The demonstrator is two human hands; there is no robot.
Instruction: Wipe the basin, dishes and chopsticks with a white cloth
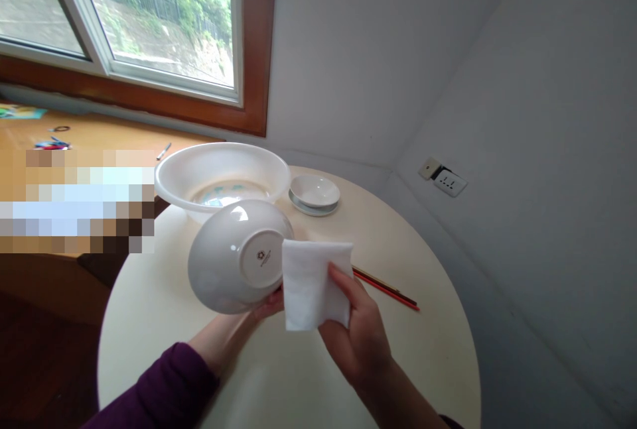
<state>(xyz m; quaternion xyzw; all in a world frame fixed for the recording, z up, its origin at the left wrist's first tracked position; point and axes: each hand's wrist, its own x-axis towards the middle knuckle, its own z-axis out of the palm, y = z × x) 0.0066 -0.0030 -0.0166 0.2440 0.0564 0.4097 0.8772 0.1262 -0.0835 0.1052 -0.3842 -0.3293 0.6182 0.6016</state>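
A white bowl (213, 263) is tipped on its side over the table, its underside with a foot ring and a small dark mark facing me. My left hand (269, 304) grips it from below and behind, and most of those fingers are hidden by the bowl and the cloth. In my right hand (361, 329) is a folded white cloth (311, 283), pinched between thumb and fingers. The cloth overlaps the bowl's right edge in view; whether they touch, I cannot tell.
Behind the bowl stands a large translucent basin (172, 187). Small stacked white dishes (316, 191) sit to its right. Chopsticks (388, 290) lie on the round table (428, 349) beyond my right hand. A wooden desk (114, 134) with a pen (164, 150) adjoins at left, below the window.
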